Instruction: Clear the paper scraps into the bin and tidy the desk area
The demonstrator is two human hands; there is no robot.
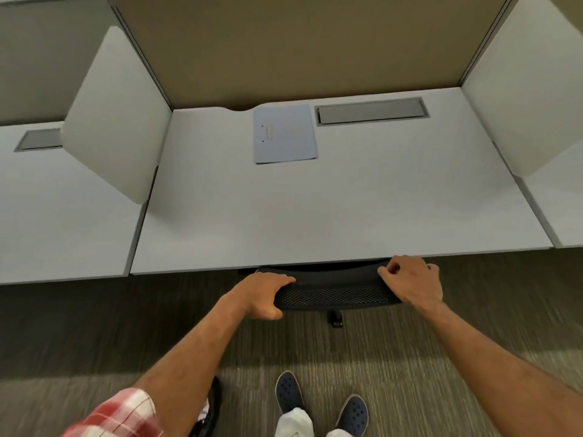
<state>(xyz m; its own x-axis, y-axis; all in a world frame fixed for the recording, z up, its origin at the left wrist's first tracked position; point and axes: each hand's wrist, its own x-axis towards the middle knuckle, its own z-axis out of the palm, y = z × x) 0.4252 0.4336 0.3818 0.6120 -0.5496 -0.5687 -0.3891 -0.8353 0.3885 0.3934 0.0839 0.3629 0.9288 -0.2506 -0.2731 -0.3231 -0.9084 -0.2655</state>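
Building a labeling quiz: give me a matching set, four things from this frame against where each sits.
Things:
1. left hand
2. right hand
3. blue paper
4. grey cable hatch

Places:
A. desk's back right, by the partition
B. chair back's right end, at the desk edge
C. flat on the desk, back middle
D. chair back's left end

Pairs: 1-D, 2-B, 3-C, 4-A

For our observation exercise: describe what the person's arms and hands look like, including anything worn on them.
Both forearms are bare, and neither the left hand nor the right hand shows gloves, rings or a watch. A red-and-white checked sleeve covers the left upper arm. No right sleeve is in view.
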